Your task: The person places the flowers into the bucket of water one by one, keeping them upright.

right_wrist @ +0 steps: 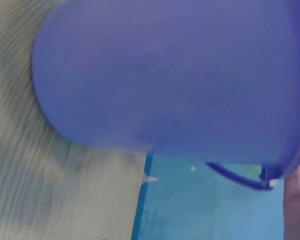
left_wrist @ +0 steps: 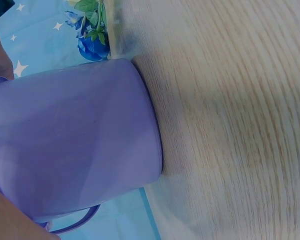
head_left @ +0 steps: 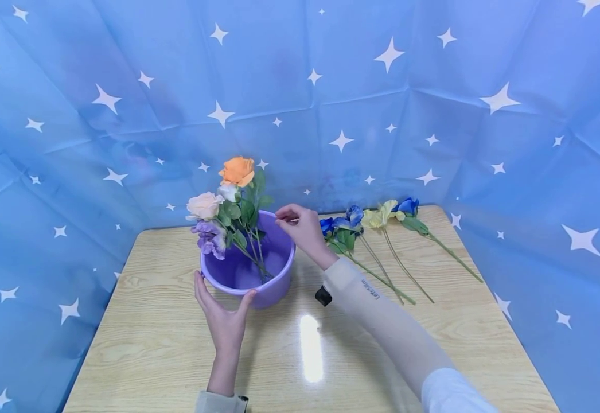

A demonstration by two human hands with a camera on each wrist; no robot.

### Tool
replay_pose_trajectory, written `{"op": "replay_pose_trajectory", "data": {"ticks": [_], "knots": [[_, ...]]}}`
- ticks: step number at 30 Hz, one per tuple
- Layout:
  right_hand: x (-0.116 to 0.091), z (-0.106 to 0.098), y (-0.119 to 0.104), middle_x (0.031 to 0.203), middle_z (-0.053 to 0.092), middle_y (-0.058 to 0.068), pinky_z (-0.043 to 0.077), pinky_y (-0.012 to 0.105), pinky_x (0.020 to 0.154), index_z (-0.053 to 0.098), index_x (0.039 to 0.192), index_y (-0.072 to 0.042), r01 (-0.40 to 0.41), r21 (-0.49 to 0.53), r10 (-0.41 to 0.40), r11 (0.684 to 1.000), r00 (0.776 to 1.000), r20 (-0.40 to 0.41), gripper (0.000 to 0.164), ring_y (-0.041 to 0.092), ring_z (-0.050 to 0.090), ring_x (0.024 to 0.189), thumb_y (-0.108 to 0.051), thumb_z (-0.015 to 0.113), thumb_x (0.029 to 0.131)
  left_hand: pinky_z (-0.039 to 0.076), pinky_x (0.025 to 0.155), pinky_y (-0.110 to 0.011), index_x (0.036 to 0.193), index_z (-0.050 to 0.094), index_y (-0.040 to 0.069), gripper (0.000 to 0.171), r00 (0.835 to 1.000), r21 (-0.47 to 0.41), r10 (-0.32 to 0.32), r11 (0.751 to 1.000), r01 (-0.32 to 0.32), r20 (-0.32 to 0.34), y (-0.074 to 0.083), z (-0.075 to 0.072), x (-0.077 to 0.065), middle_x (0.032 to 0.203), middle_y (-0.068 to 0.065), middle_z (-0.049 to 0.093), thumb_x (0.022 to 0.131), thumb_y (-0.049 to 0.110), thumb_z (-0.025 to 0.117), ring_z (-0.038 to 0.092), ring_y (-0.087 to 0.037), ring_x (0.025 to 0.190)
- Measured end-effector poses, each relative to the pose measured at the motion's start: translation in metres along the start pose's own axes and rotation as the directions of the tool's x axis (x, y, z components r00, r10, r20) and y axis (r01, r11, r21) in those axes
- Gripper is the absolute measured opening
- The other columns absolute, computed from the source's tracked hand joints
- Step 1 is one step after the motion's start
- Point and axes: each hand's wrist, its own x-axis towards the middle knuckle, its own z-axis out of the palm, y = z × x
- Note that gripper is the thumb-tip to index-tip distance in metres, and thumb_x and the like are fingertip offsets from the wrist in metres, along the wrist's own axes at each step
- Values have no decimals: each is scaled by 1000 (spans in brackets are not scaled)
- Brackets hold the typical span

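A purple bucket (head_left: 274, 289) stands on the table, leaning slightly in the head view. My left hand (head_left: 225, 321) holds its near left rim, thumb at the front and fingers along the left side. At the far right rim, my right hand (head_left: 305, 232) grips the edge with bent fingers. Inside the bucket stand several artificial flowers: an orange rose (head_left: 238, 171), a pale pink rose (head_left: 204, 205), a white bloom (head_left: 229, 191) and a purple flower (head_left: 210, 238). Their stems slant down to the bucket's near right inside. The bucket's handle (right_wrist: 240, 179) hangs at its far side.
On the right of the wooden table (head_left: 150, 344) lie several loose flowers: blue blooms (head_left: 351, 218), a yellow flower (head_left: 381, 216) and a blue rose (head_left: 408, 206), stems pointing toward the near right. A blue curtain (head_left: 289, 57) with white stars closes off the back and sides.
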Motion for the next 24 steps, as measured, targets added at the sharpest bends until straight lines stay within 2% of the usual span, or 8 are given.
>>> {"op": "replay_pose_trajectory", "data": {"ticks": [6,14,20,24], "knots": [[-4,-15,6,98,76,12,63,27,79,74,102,-4,-23,-4,23,1000,1000,-13,13,24,72,90,-9,73,90,19,125,-59,161,12,10,124,1000,-6,-5,1000,5,3,-1,0,0,165,-18,16,67,25,93,18,-35,153],[-8,-31,19,100,75,14,62,27,82,72,104,-1,-39,-9,39,999,999,-28,17,25,72,92,-10,73,90,19,125,-59,161,11,10,124,1000,-3,-13,1000,13,7,0,-1,0,167,-12,15,68,25,92,18,-35,153],[-13,-44,25,99,75,14,62,32,83,73,104,-1,-73,-21,72,997,996,-46,18,26,70,91,-12,73,90,19,125,-59,160,11,9,123,1000,3,-7,1000,7,8,0,-1,0,167,-14,15,68,25,92,18,-35,153],[-17,-54,34,98,75,15,60,25,78,74,103,-2,-81,-16,80,997,995,-59,16,26,71,89,-11,74,89,19,125,-60,160,12,9,124,1000,2,-10,1000,10,11,1,-1,0,166,-15,15,68,26,92,18,-36,153]]}}
